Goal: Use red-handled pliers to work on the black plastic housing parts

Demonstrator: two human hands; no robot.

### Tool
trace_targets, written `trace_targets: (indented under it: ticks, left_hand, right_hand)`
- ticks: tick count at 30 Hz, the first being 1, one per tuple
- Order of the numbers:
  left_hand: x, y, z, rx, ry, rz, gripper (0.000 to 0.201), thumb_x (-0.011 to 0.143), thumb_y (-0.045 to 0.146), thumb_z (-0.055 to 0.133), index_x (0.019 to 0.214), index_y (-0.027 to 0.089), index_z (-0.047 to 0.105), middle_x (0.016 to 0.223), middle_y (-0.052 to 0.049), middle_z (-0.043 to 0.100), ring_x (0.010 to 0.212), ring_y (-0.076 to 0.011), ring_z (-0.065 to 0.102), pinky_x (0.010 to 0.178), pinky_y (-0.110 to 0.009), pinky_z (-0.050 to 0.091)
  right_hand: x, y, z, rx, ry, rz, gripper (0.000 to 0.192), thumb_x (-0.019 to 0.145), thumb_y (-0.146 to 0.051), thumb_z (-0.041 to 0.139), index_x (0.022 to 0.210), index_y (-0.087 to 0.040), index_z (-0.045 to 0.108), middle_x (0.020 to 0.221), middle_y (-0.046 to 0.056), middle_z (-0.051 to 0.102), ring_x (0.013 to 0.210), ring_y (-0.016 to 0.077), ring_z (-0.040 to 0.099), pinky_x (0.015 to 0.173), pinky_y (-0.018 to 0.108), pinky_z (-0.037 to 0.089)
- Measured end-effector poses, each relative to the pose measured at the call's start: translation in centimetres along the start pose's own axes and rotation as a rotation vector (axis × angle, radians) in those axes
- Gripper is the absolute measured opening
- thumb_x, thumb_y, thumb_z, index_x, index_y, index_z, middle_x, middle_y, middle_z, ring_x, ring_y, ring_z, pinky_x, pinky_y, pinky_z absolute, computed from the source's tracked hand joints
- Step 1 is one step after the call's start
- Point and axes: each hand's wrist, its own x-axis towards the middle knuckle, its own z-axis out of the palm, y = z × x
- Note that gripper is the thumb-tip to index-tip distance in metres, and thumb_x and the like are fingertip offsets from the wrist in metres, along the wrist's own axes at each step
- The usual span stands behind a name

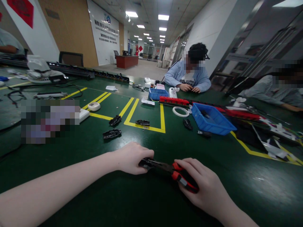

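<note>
Both hands met low on the green table (94,195). Left hand (129,157) curled over a small black part (145,163), pressing it to the surface. Right hand (203,186) wrapped the red handles of the pliers (172,171), whose long axis ran left-right, nose touching the part. Spare black parts (112,134) lay well beyond, nearer the left hand.
</note>
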Motion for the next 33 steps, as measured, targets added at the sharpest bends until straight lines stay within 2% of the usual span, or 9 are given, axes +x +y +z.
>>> trace_targets:
  ticks: [6,16,33]
  left_hand:
    - [0.03,-0.07,-0.01,0.03,-0.003,0.011,0.017,0.081,0.029,0.065,0.09,0.021,0.053,0.079,0.004,0.063,0.065,-0.0144,0.058,0.058,-0.025,0.038]
    - [-0.02,0.08,-0.19,0.028,-0.008,0.014,0.018,0.081,0.03,0.065,0.092,0.021,0.054,0.08,0.003,0.064,0.066,-0.0148,0.059,0.058,-0.026,0.038]
    - [0.02,-0.09,-0.13,0.012,-0.007,0.038,0.017,0.081,0.03,0.066,0.09,0.021,0.054,0.081,0.003,0.065,0.068,-0.015,0.061,0.061,-0.025,0.041]
  right_hand:
    - [-0.1,-0.08,-0.02,-0.107,0.043,-0.064,0.05,0.078,-0.019,0.058,0.128,-0.019,0.053,0.108,0.011,0.064,0.089,0.0222,0.063,0.073,0.035,0.056]
    - [-0.05,-0.05,0.07,0.001,-0.004,0.012,0.048,0.079,-0.021,0.059,0.127,-0.022,0.054,0.11,0.009,0.065,0.093,0.021,0.065,0.076,0.033,0.057]
    - [0.19,-0.25,-0.11,0.036,-0.041,0.025,0.047,0.08,-0.022,0.059,0.127,-0.023,0.053,0.11,0.009,0.066,0.092,0.0209,0.066,0.076,0.033,0.058]
